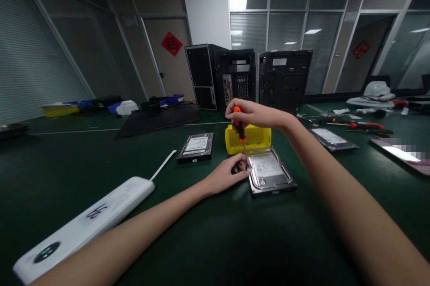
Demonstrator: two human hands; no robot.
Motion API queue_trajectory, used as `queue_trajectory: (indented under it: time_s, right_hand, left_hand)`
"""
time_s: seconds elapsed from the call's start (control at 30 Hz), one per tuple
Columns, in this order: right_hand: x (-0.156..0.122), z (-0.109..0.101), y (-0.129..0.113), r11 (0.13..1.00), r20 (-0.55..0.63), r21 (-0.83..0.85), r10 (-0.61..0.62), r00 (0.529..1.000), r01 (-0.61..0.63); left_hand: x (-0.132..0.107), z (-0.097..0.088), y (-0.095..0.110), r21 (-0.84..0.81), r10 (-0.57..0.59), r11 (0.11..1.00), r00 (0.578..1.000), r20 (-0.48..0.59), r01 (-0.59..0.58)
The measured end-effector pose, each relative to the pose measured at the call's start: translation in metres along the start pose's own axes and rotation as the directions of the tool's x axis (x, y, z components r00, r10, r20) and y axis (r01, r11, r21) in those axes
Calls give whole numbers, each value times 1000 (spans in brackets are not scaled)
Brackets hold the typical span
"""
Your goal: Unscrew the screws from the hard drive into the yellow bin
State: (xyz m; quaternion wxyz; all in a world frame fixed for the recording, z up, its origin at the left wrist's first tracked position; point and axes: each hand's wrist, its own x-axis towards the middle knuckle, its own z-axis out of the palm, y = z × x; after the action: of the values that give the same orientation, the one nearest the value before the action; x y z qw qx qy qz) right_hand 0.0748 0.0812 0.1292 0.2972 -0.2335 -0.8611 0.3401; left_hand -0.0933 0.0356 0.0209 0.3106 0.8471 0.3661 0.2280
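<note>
Dark green tabletop, glass partitions behind, right fingers clamped on orange-handled screwdriver — tip at hard drive's edge, left fingers curled there, grip unclear

Right hand sits above left hand, fingers of both bent inward

Far beyond the left hand and to its left, a red diamond sign on a door bears the black character 福. Nearer than that hand and to its left, a white device carries black figures, seen aslant, resembling 39. Far beyond and right of the right hand, a second red diamond is too blurred to read. Print on the hard-drive label just beside the left hand is illegibly small.
</note>
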Motion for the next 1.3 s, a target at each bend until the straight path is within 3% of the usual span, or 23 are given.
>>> queue_trajectory:
  time_s: [0.17, 0.27, 0.57, 0.73, 1.0, 1.13, 1.3]
  right_hand:
    - [0, 2, -4, 980, 34, 185, -83, 996, 75]
    - [-1, 2, -2, 945, 56, 321, -82, 995, 60]
    - [1, 4, 16, 730, 61, 683, -20, 998, -27]
    - [0, 4, 23, 700, 2, 714, 17, 1000, -13]
    - [1, 3, 32, 802, -123, 591, -14, 992, 85]
    - [1, 5, 33, 815, -97, 575, -22, 995, 74]
    - [-1, 5, 25, 731, -3, 682, -31, 1000, 25]
  left_hand:
    - [1, 1, -1, -10, 2, 1000, 1000, -7, -2]
    - [1, 1, -1, -6, 5, 1000, 1000, -8, -5]
    - [1, 1, -2, -13, 16, 1000, 1000, 0, -16]
    - [1, 1, -2, -15, 11, 1000, 1000, -3, -11]
    - [1, 1, -3, -14, 13, 1000, 1000, -11, -13]
    - [1, 1, -3, -10, 9, 1000, 1000, -9, -9]
    - [1, 1, -2, -15, 1, 1000, 1000, -7, -2]
